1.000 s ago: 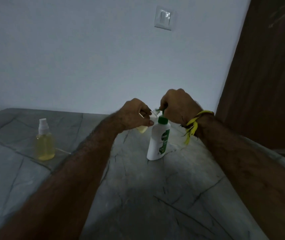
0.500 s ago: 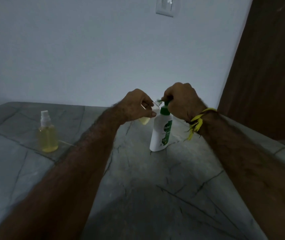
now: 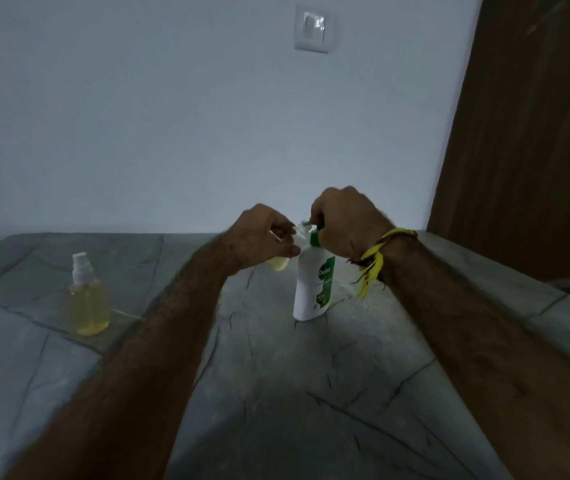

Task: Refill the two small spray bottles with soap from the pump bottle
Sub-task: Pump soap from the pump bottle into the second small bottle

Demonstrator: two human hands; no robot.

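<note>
A white pump bottle (image 3: 313, 289) with a green label and green collar stands upright on the grey stone counter (image 3: 276, 393). My right hand (image 3: 347, 225) is curled over its pump head, whose nozzle points left. My left hand (image 3: 262, 239) grips a small spray bottle (image 3: 279, 263) with yellowish liquid, held in the air with its open neck at the nozzle. Most of that bottle is hidden by my fingers. A second small spray bottle (image 3: 88, 299), capped with a white sprayer and full of yellow liquid, stands at the left.
A white wall with a light switch (image 3: 312, 28) rises behind the counter. A dark wooden door (image 3: 532, 140) is at the right. A thin white line, perhaps a tube (image 3: 126, 314), lies on the counter by the capped spray bottle.
The view shifted slightly; both hands stay at the pump nozzle with the same grips. The bottles on the counter have not moved.
</note>
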